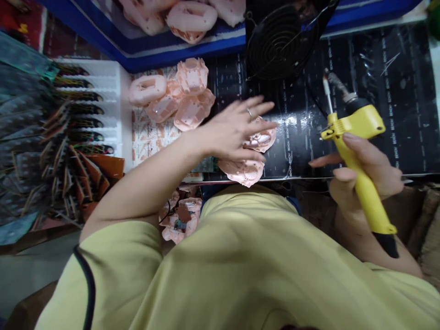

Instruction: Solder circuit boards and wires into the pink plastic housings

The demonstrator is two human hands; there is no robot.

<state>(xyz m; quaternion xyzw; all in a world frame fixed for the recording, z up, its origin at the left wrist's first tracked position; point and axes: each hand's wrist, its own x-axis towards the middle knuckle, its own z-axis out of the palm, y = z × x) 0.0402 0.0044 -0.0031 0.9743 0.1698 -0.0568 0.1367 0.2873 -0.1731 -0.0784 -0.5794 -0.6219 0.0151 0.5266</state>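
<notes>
Two hands at work: left hand (237, 130), fingers spread flat, covers a pink casing (264, 140) on the black mat (378, 91), a second casing (242, 170) just beside. Right hand (364, 176) is wrapped around a yellow soldering iron (359, 146), tip up, well apart.

The person wears a loose, pale yellow-green top (261, 256) of plain, soft cloth that lies in broad folds across the chest. Its short left sleeve (117, 270) ends above the elbow, and a narrow dark piping (90, 286) curves round its hem. Both forearms are bare. A thin, light metal ring (249, 112) sits on one finger of the left grip (233, 130). The nails are trimmed short.
</notes>
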